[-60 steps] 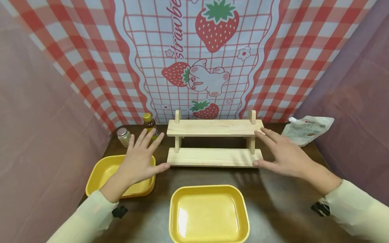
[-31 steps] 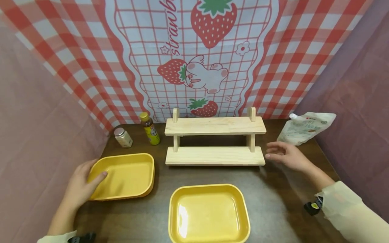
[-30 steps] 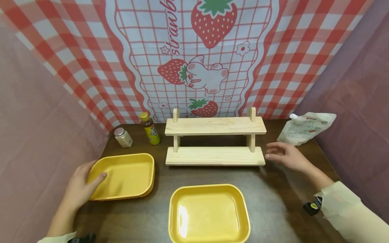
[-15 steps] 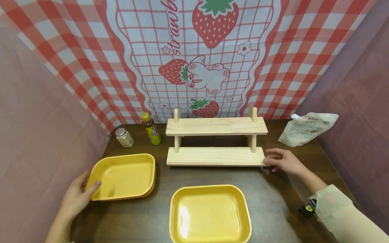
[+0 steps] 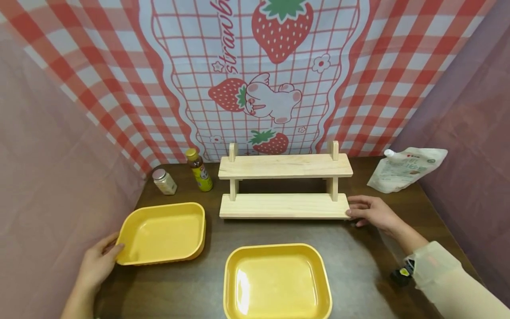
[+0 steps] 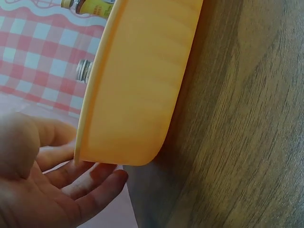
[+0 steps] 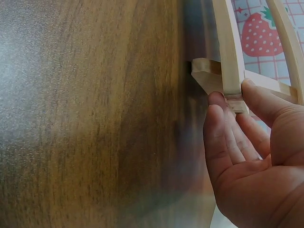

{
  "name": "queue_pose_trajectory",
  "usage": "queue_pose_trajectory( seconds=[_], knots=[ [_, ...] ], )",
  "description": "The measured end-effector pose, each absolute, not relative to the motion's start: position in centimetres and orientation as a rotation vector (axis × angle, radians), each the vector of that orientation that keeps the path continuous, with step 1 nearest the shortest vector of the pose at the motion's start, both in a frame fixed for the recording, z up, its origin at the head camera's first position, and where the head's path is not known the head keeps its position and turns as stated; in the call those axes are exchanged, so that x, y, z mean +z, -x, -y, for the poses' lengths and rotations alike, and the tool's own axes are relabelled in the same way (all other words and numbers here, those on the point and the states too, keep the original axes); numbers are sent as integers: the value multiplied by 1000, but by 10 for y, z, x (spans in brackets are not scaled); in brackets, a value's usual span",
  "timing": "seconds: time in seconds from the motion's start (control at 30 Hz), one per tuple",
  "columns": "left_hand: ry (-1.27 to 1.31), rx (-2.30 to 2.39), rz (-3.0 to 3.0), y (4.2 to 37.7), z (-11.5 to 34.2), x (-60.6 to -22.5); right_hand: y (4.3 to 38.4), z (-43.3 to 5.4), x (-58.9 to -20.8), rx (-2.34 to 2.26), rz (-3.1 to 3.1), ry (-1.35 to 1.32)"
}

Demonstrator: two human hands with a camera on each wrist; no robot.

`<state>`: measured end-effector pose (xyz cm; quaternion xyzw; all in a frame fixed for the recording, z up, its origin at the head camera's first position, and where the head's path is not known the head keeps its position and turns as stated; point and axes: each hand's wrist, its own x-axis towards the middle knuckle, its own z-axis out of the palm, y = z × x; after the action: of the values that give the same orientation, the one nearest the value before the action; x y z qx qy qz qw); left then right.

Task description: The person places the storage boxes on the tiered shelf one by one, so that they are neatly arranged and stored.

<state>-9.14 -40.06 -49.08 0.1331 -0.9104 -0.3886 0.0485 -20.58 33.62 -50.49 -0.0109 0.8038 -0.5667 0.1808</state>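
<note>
My left hand [image 5: 95, 262] grips the left end of a yellow plastic tray [image 5: 163, 231], thumb at the rim. In the left wrist view, the fingers of the left hand [image 6: 61, 175] curl under the rim against the end wall of the tray [image 6: 137, 95]. A two-tier wooden shelf rack [image 5: 284, 206] stands at the back middle. Its lower board's right end is pinched by my right hand [image 5: 374, 213]. The right wrist view shows that hand [image 7: 256, 156] with its thumb on one face of the board [image 7: 231, 57] and fingertips on the other.
A second yellow tray [image 5: 279, 281] lies at the front middle. Behind the left tray stand a small lidded jar [image 5: 164, 182] and a yellow-capped bottle [image 5: 200, 172]. A white spouted pouch [image 5: 404, 169] stands at the back right. Cloth walls border the table.
Both hands have come down from hovering with spread fingers. The left moved to the left tray's end and slid outward along its rim; the right moved onto the lower board's end.
</note>
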Motion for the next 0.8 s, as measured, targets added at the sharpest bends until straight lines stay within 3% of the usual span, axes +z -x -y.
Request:
queue_pose_trajectory(
  seconds=[0.8],
  knots=[
    [-539, -1560, 2789, 95, 408, -485, 211, -335, -501, -1585, -2261, 15]
  ],
)
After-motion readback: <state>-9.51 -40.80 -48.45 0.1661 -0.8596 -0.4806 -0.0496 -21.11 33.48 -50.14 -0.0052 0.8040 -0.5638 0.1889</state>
